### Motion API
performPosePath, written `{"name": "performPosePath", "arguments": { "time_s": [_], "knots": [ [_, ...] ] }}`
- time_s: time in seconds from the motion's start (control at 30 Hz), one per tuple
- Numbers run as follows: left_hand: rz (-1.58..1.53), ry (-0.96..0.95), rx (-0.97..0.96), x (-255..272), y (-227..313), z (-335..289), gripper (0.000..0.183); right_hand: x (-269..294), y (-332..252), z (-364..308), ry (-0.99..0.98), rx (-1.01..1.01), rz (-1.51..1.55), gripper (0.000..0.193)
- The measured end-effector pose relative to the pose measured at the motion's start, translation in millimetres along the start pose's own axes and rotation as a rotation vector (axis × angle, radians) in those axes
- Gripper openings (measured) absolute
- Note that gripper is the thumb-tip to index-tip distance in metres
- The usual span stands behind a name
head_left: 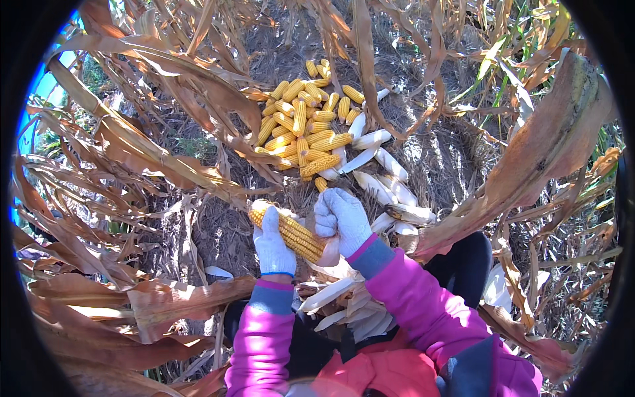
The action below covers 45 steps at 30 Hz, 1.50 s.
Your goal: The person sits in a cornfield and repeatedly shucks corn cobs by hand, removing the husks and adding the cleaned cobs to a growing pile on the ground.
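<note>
An ear of corn [301,237], bare and yellow, lies slantwise in front of me. My left hand [273,246], in a white glove, grips it near its upper left end with the thumb laid along the kernels. Beside the lower right part of the cob is my right hand [345,218], also gloved, its fingers curled closed; what they hold, if anything, is hidden. Pale husk [329,254] shows at the cob's lower end, under the right wrist. More loose husks [354,306] are gathered below, between my arms and over my lap.
Beyond my hands lies a heap of husked yellow corn cobs [299,119] on the dry soil. Several ears in whitish husks [390,178] rest along its right side. Dry brown corn leaves [529,152] and stalks [126,135] lean in from both sides, some close to my arms.
</note>
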<state>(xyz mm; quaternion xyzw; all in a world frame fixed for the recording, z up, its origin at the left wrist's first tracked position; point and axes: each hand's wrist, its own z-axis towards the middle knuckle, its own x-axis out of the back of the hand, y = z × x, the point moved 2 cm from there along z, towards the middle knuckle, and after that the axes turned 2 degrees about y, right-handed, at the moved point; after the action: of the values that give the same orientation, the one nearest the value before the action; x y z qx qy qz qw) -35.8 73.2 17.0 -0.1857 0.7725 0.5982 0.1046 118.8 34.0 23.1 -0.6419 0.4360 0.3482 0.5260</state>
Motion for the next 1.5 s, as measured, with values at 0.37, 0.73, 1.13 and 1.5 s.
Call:
{"name": "performPosePath", "arguments": {
  "time_s": [0.37, 0.73, 1.13, 1.5],
  "knots": [
    [-0.109, -0.127, 0.137, 2.7, 4.6, 9.4, 0.046, 63.2, 10.2, -45.9, -0.034, 0.040, -1.626, 0.069],
    [1.116, -0.040, -0.137, -12.9, 7.1, -0.8, 0.061, 60.0, 45.7, -56.6, 0.241, 0.066, -1.618, 0.064],
    [1.761, -0.430, -0.289, 13.8, -18.2, 12.6, 0.038, 65.1, 23.9, -52.2, 0.151, 0.081, -0.923, 0.070],
    [0.232, -0.096, 0.180, -8.7, -52.9, -12.4, 0.044, 65.5, 65.5, -51.0, 0.233, 0.082, -0.795, 0.051]
  ]
}}
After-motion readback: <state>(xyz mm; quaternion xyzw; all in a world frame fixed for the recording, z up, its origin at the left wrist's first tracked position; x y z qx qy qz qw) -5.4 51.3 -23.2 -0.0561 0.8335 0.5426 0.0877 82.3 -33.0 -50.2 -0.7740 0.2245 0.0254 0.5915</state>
